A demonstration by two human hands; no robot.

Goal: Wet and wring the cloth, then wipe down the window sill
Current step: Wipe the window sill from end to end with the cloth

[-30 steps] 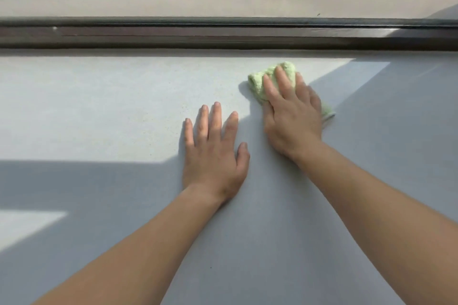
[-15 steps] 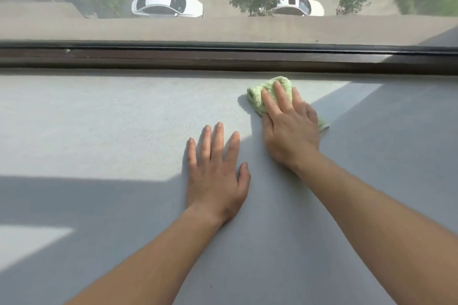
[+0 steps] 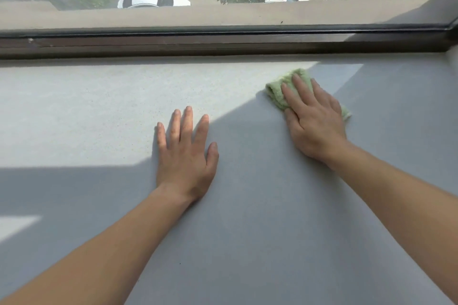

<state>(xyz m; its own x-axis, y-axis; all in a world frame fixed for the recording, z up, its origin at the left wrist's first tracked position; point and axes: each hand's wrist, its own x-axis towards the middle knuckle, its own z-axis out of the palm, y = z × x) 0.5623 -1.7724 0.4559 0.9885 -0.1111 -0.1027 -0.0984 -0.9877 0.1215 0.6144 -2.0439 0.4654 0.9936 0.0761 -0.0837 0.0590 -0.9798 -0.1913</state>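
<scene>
Head view: I see both hands flat on the window sill, one on the cloth.
My left hand lies palm down, fingers straight, holding nothing. My right hand presses straight fingers onto the bunched green cloth, which lies on the sill near the dark window frame.

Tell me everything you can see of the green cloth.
The cloth is pale green, soft and terry-like, bunched into a small folded wad. It lies on the grey window sill, short of the dark window frame. The right hand presses on it with straight fingers, covering most of it; a corner pokes out on the right. Wetness cannot be told.
</scene>
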